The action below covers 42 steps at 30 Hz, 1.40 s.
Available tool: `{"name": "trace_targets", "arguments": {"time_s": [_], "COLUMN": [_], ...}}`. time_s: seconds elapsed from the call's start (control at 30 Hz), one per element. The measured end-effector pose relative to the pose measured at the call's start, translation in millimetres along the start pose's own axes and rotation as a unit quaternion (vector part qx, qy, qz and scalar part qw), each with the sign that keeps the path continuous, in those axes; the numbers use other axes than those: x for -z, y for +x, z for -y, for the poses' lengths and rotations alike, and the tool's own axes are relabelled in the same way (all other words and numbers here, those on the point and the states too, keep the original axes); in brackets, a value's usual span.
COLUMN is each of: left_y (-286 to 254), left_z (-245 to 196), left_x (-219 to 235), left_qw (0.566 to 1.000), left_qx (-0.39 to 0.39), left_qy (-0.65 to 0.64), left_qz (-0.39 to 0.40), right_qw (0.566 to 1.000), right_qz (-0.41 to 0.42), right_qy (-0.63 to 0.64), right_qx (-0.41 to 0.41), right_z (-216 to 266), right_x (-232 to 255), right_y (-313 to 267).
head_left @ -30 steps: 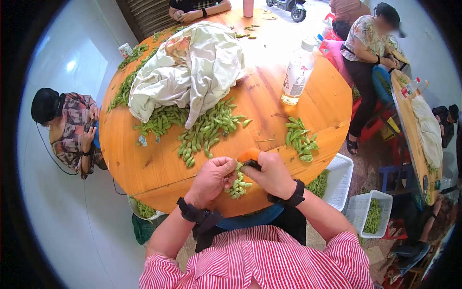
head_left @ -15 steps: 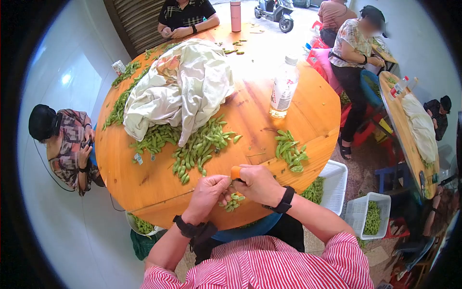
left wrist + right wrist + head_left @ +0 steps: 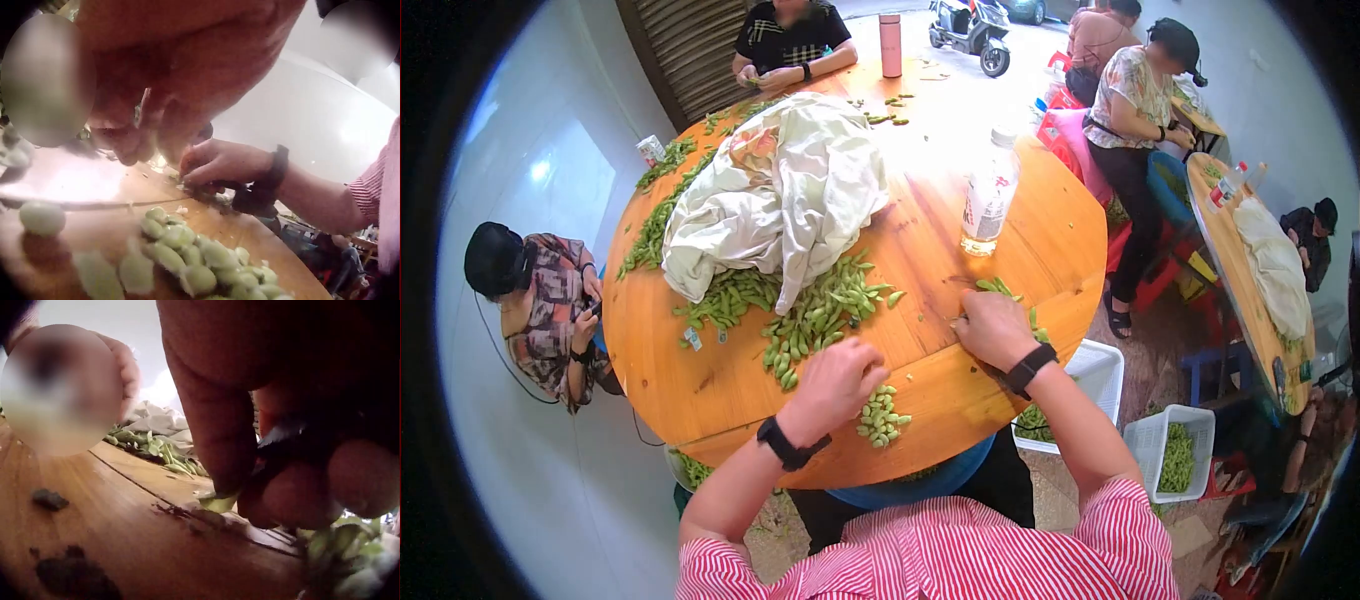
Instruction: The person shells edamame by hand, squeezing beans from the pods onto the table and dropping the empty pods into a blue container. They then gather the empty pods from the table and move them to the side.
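Observation:
In the head view my left hand (image 3: pixel 832 388) hovers over the table (image 3: pixel 730 400) with bent fingers, beside a small heap of shelled green beans (image 3: pixel 882 418). The left wrist view shows those beans (image 3: pixel 197 278) below the hand (image 3: pixel 181 69); whether anything lies between its fingers is unclear. My right hand (image 3: pixel 997 330) is at the small pile of pods (image 3: pixel 998 287), partly covering it. Seen from the right wrist, the fingers (image 3: pixel 294 494) curl round a dark tool (image 3: pixel 284 439), with a green piece (image 3: pixel 219 503) at the fingertips.
A crumpled white cloth (image 3: pixel 785 190) lies on a large heap of pods (image 3: pixel 815 315). Behind my right hand stands a clear bottle (image 3: pixel 990 195); a pink flask (image 3: pixel 890 45) is at the far edge. White baskets (image 3: pixel 1175 455) stand at the right. Other people sit around.
My hands have separated: the right has moved right to the small pod pile, the left slightly left. The shelled beans between them are now uncovered.

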<state>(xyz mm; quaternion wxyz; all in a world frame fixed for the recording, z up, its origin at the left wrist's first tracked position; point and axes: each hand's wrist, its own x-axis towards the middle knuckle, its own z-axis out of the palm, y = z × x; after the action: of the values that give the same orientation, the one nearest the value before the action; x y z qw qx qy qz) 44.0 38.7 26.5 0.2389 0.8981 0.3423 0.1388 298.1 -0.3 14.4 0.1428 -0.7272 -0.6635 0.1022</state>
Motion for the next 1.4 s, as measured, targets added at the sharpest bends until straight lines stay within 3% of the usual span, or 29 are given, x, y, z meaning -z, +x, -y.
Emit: {"name": "trace_targets", "arguments": {"time_s": [0.13,0.27,0.33,0.4,0.57,0.63,0.67,0.73,0.87,0.93,1.0,1.07,1.17,1.3,1.4], "left_y": [46.8,85.3,92.0,90.6,62.1,47.1,38.0,20.7,-3.4,-9.0,-15.9,-19.4,-22.4,-23.4,-24.2], "left_z": [11.8,22.0,17.6,18.6,8.6,5.9,3.4,-3.6,-9.6,-5.5,-8.8,-15.0,-11.0,-1.3,3.9], "left_x": [-13.9,-34.4,-36.8,-39.4,-27.0,-19.4,-15.9,-11.5,-14.4,-18.0,-14.7,-4.5,-1.3,-2.6,-4.7], "left_qw": [0.996,0.992,0.988,0.986,0.981,0.996,0.996,0.988,0.98,0.962,0.947,0.877,0.865,0.871,0.883], "left_qx": [-0.022,0.028,0.045,0.025,-0.017,0.011,0.006,-0.019,0.0,0.062,0.086,0.145,0.143,0.136,0.134], "left_qy": [-0.003,0.1,0.144,0.157,0.173,0.043,0.049,-0.108,-0.171,-0.253,-0.304,-0.458,-0.481,-0.472,-0.45], "left_qz": [-0.081,-0.071,-0.038,-0.05,-0.08,-0.076,-0.076,-0.106,-0.102,-0.076,-0.062,-0.017,-0.013,-0.013,-0.008], "right_qw": [0.997,0.99,0.982,0.99,0.97,0.962,0.953,0.949,0.901,0.913,0.91,0.906,0.908,0.901,0.89], "right_qz": [-0.065,-0.121,-0.184,-0.129,-0.115,-0.113,-0.099,-0.091,-0.04,0.007,-0.002,-0.009,0.057,0.041,0.08], "right_qy": [-0.05,-0.073,-0.007,0.037,0.198,0.24,0.284,0.3,0.431,0.405,0.413,0.421,0.414,0.431,0.448], "right_qx": [0.015,0.023,0.048,0.042,0.088,0.067,0.05,0.042,0.04,0.044,0.044,0.044,0.015,0.022,0.001], "right_z": [-7.3,-2.4,2.5,7.1,22.6,33.7,39.3,46.6,63.7,67.8,68.0,70.2,80.7,80.4,81.8], "right_x": [-2.0,-7.8,-9.1,-11.8,-25.3,-26.7,-28.8,-37.4,-34.1,-32.5,-38.6,-42.5,-28.9,-40.9,-41.3], "right_y": [-14.4,-28.6,-35.2,-39.1,-45.2,-47.9,-49.2,-52.9,-57.5,-60.4,-60.6,-63.8,-64.6,-61.8,-59.7]}}
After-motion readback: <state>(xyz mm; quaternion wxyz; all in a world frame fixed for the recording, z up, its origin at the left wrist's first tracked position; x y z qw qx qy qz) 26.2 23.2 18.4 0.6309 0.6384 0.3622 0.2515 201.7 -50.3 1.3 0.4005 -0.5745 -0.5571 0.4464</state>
